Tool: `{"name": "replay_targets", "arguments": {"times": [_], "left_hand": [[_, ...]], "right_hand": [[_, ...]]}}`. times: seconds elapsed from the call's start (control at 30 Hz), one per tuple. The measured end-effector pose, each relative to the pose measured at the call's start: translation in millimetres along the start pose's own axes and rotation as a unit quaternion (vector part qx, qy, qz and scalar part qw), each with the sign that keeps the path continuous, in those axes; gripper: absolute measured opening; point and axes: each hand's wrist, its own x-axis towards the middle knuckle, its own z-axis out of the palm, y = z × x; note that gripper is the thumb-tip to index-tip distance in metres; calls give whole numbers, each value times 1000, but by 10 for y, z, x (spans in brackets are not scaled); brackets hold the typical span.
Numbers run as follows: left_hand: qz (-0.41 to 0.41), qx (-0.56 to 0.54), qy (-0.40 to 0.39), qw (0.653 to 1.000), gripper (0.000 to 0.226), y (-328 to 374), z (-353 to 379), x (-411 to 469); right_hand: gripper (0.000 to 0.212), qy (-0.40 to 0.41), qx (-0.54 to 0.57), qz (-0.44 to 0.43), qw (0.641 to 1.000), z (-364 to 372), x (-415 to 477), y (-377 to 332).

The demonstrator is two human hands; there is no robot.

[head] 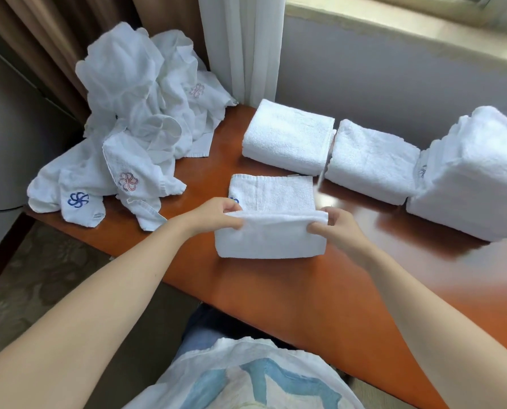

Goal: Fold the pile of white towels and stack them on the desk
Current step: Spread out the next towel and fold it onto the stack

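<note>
A small white towel [271, 234] lies in the middle of the brown desk [276, 290], its near half lifted over the far half. My left hand [214, 215] pinches the folded edge at its left corner. At the right corner my right hand [335, 228] pinches the same edge. A heap of unfolded white towels [134, 122] with blue and red flower emblems covers the desk's far left. Two folded towels [287, 137] [370, 160] lie side by side at the back, and a taller folded stack [470, 172] stands at the far right.
Brown and white curtains [240, 45] hang behind the heap. A grey wall and window sill [394, 33] run along the desk's back edge. A grey cabinet [7, 128] stands to the left. The desk's near edge runs diagonally in front of my lap.
</note>
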Motion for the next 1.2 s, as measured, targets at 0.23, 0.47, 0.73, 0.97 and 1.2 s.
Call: {"name": "replay_targets", "arguments": {"times": [0.23, 0.47, 0.73, 0.97, 1.2], "left_hand": [[-11, -137, 121, 983, 23, 29, -239, 406], [-30, -169, 213, 962, 26, -37, -234, 886], [-66, -17, 270, 961, 24, -73, -87, 1270], [-69, 120, 299, 944, 25, -185, 58, 1396], [-61, 156, 322, 932, 28, -225, 140, 1424]], "right_hand": [[22, 74, 77, -3, 994, -3, 471, -147], [15, 142, 84, 15, 986, 114, 993, -153], [17, 198, -2, 70, 978, 261, 1392, 53], [25, 235, -140, 120, 954, 298, 1489, 133], [33, 234, -181, 133, 946, 274, 1551, 121]]}}
